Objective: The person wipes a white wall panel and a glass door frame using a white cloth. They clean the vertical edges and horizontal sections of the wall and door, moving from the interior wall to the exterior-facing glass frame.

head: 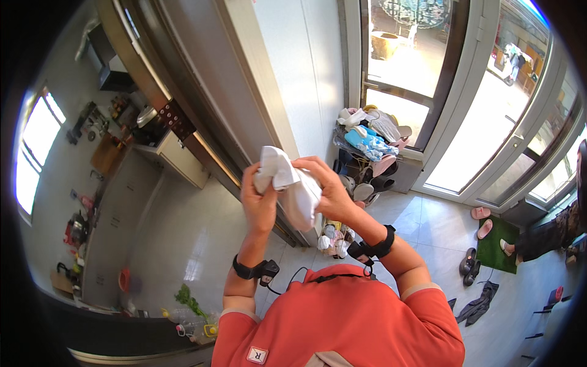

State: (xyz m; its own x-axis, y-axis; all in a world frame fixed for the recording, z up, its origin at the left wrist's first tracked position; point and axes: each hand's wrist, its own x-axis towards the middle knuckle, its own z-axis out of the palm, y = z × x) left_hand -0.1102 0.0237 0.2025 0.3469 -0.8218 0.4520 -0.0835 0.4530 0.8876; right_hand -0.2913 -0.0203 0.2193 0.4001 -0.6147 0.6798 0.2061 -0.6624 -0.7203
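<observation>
A white cloth bundle (300, 202), possibly socks, is held up in front of my chest between both hands. My left hand (259, 199) pinches its folded upper end, with the thumb on the near side. On the other side, my right hand (334, 190) grips the bundle with its fingers curled over the top, partly hiding the cloth. Below my right forearm, a wire basket (337, 238) holds several rolled, light-coloured cloth items that look like socks. Beyond my right hand stands a shoe rack (364, 179), piled with fabric items (369, 133) in white and blue.
A door frame (220, 114) rises close by my left hand. Plastic bottles (197, 328) and leafy greens (189, 298) lie on the kitchen floor. At right are pink slippers (480, 213), dark clogs (468, 265), a dark garment (479, 303), a green mat (495, 247) and another person's leg (534, 241).
</observation>
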